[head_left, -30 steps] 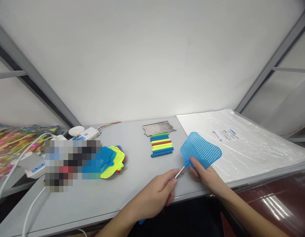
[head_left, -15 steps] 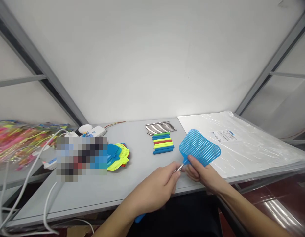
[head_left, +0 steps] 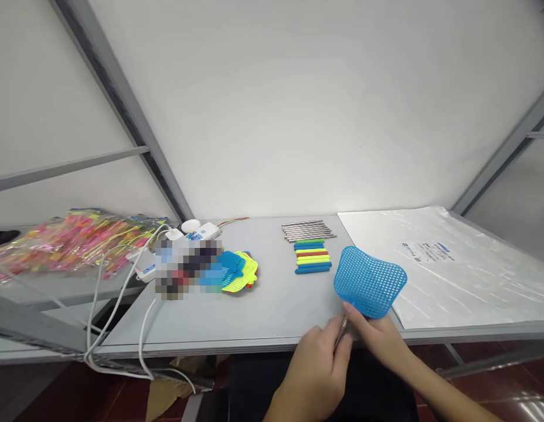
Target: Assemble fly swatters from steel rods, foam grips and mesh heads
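Observation:
A blue mesh fly swatter head point(head_left: 369, 281) is held over the near edge of the grey table point(head_left: 272, 310). My right hand point(head_left: 377, 337) pinches the base of that head from below. My left hand point(head_left: 318, 372) is closed round the thin metal rod point(head_left: 343, 326) that runs down from the head. Both hands sit at the table's front edge and touch each other at the rod.
Coloured handle sleeves point(head_left: 313, 256) lie in a row mid-table with metal rods point(head_left: 308, 230) behind them. Swatter heads point(head_left: 239, 271) are stacked to the left. A stack of clear plastic bags point(head_left: 452, 264) fills the right. Power strips and white cables point(head_left: 122, 281) hang at left, near packed swatters point(head_left: 74, 240).
The view has swung left and down. Both hands have drawn back toward the table's front edge with the swatter, and the blue handle below the left hand is out of sight.

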`<move>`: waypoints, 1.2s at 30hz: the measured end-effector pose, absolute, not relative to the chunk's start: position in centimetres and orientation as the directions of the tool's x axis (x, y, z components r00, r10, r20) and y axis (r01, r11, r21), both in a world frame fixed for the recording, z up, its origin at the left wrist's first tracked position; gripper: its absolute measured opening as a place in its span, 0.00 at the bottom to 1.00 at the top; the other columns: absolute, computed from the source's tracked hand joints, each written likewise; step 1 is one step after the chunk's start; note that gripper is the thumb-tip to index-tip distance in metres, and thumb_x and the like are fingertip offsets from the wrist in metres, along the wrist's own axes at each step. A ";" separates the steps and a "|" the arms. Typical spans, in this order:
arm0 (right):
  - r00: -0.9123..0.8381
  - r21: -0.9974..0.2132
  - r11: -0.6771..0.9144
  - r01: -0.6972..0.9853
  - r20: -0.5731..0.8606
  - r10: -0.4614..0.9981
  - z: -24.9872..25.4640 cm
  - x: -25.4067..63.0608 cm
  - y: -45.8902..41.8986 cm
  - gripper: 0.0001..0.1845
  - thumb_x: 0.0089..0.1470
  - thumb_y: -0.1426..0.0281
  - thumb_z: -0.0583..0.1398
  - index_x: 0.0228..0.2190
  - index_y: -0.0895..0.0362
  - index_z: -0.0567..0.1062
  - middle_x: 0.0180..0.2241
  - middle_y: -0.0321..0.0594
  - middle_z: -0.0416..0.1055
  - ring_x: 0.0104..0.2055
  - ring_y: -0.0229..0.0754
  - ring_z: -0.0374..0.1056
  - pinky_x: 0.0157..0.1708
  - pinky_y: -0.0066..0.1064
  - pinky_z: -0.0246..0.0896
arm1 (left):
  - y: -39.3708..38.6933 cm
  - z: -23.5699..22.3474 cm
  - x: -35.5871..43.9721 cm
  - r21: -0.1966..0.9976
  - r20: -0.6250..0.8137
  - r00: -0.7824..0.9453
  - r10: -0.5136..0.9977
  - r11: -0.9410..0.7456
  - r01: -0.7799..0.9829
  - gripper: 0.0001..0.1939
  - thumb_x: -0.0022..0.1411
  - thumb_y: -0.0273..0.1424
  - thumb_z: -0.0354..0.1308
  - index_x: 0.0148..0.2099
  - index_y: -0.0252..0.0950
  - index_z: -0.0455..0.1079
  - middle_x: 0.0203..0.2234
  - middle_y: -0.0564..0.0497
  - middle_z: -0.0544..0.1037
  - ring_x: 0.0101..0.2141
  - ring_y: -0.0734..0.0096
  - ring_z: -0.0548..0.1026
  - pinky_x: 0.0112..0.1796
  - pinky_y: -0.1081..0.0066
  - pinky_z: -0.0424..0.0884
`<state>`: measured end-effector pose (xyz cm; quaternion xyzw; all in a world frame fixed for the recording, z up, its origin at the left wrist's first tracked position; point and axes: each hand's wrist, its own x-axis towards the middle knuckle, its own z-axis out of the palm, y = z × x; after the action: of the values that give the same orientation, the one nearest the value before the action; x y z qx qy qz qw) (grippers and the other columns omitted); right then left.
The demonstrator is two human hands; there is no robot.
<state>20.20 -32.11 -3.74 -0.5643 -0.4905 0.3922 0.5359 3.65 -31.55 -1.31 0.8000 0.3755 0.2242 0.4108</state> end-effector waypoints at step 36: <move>0.333 -0.962 0.259 -0.084 0.217 0.917 3.6 28.0 -25.0 0.24 0.55 0.52 0.61 0.20 0.58 0.69 0.15 0.28 0.50 0.18 0.30 0.44 0.17 0.27 0.36 | -26.0 3.8 -7.6 0.556 0.093 0.464 0.881 -0.433 0.710 0.15 0.68 0.39 0.48 0.44 0.45 0.75 0.38 0.51 0.80 0.38 0.61 0.77 0.38 0.71 0.70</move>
<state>28.00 -24.99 3.56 -0.4774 -0.4365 0.3779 0.6624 -7.59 -26.00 3.84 0.8251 0.4819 0.1888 0.2265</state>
